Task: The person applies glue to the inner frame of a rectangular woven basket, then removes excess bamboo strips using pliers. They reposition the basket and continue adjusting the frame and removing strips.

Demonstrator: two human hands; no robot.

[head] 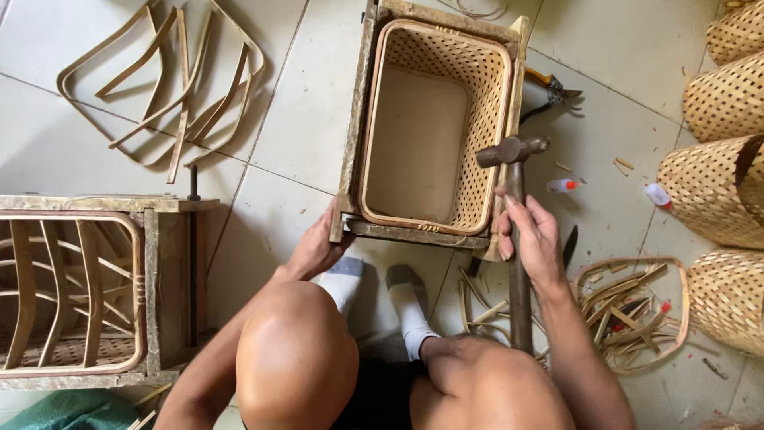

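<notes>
- While you sit on the tiled floor [302,119], the wooden frame mould [354,127] stands in front of your knees with a woven bamboo basket [477,111] seated inside it, opening up.
- Second wooden mould [163,279] at your left, holding bent strips; well apart from the first.
- Stack of finished woven baskets [716,191] along the right edge.
- Loose bent bamboo rim hoops [171,87] lie far left on the floor.
- Shallow hoop tray of bamboo offcuts [633,306] just beside your right forearm.
- Hammer [513,151]: head sits at the mould's right rim, touching or just above it, can't tell; handle runs down toward your lap.
- Your right hand [533,239] is wrapped tight round the hammer handle, below the head.
- Your left hand [318,247] is closed on the mould's near-left corner, bracing it.
- Orange-handled pliers [553,87] lie beyond the mould's right side.
- Small orange-capped glue bottle [563,185] near the hammer head.
</notes>
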